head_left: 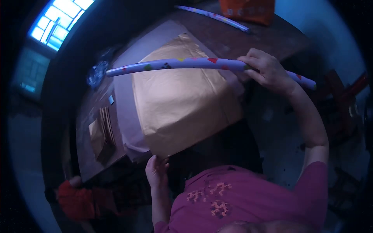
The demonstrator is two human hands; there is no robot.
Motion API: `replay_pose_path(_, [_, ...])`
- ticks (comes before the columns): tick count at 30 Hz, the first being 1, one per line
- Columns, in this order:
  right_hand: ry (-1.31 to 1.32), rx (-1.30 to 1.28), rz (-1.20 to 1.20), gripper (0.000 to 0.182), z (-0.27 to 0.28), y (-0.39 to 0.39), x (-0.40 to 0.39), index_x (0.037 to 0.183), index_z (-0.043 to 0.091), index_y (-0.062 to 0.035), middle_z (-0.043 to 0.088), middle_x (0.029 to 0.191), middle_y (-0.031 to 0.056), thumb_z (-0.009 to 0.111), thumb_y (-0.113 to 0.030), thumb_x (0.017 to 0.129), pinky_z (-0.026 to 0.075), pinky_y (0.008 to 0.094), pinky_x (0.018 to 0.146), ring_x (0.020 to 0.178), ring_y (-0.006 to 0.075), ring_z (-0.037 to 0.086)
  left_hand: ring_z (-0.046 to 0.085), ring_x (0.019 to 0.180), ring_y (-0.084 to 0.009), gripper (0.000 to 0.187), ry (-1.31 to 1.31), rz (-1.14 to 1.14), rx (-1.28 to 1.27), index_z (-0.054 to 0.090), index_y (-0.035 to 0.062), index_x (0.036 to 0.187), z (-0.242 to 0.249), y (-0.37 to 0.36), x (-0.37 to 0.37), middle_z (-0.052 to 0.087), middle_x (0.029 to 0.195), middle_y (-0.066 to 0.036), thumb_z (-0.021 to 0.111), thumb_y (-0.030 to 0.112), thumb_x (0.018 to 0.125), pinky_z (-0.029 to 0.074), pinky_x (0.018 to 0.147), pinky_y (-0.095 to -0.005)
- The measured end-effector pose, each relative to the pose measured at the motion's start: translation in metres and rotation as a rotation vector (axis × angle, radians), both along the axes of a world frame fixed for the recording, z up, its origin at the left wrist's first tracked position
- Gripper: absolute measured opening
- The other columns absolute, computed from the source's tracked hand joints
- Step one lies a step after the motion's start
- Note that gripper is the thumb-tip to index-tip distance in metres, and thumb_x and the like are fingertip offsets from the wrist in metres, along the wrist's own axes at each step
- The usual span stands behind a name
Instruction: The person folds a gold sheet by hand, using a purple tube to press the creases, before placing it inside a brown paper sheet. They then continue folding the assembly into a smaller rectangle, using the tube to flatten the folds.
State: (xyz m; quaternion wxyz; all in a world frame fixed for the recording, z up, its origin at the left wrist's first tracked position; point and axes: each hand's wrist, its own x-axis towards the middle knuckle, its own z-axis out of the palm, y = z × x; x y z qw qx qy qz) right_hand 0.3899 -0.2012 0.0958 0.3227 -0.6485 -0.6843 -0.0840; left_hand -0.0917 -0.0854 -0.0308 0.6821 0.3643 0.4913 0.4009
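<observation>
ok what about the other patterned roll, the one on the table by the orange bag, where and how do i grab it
Best around the middle of the patterned roll, reaching from above, thumb on the near side and fingers over the far side. It is long, slim and lies flat, and its right end is close to the orange bag.

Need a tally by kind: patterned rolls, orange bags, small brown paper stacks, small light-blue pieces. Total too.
Patterned rolls: 2 (held roll in right hand, tabletop roll)
Orange bags: 1 (orange bag)
Small brown paper stacks: 1 (brown stack)
Small light-blue pieces: 1 (light-blue piece)
Total: 5
</observation>
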Motion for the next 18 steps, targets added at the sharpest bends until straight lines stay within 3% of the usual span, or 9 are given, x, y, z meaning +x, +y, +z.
replay_pose_path(1, [0.006,-0.052,-0.019,0.029,0.000,0.011,-0.003,0.114,0.066,-0.0070,0.058,0.097,0.0111,0.066,-0.019,0.088,0.050,0.0424,0.084,0.097,0.0310,0.061,0.071,0.084,-0.0181,0.020,-0.002,-0.010,-0.012,0.064,0.0099,0.108,0.005,-0.002,0.004,0.072,0.097,-0.003,0.061,0.027,0.098,0.054,0.065,-0.0300])
replay_pose_path(7, [0.059,-0.232,0.138,0.033,-0.020,0.099,0.009,0.117,0.067,-0.0078,0.060,0.102,0.0107,0.067,-0.019,0.087,0.050,0.0416,0.086,0.099,0.0304,0.060,0.073,0.079,-0.0203,0.019,-0.023,0.003,-0.021,0.061,0.0045,0.103,0.017,-0.005,0.008,0.071,0.095,-0.011,0.062,0.023,0.098,0.057,0.060,-0.0270])
replay_pose_path(14, [-0.064,-0.366,0.341,0.035,-0.032,0.158,0.029,0.121,0.067,-0.0112,0.061,0.106,0.0117,0.068,-0.020,0.087,0.049,0.0405,0.088,0.101,0.0313,0.060,0.073,0.081,-0.0223,0.018,-0.105,-0.050,-0.078,0.061,0.0039,0.102,0.019,-0.001,0.004,0.072,0.095,-0.013,0.062,0.021,0.097,0.059,0.061,-0.0291])
replay_pose_path(18, [-0.072,-0.355,0.376,0.034,-0.042,0.173,0.038,0.121,0.067,-0.0131,0.060,0.106,0.0111,0.068,-0.021,0.088,0.048,0.0412,0.090,0.104,0.0317,0.059,0.073,0.084,-0.0237,0.026,-0.169,-0.177,-0.140,0.062,0.0006,0.110,0.021,0.006,0.005,0.072,0.100,-0.016,0.060,0.023,0.097,0.059,0.063,-0.0299])
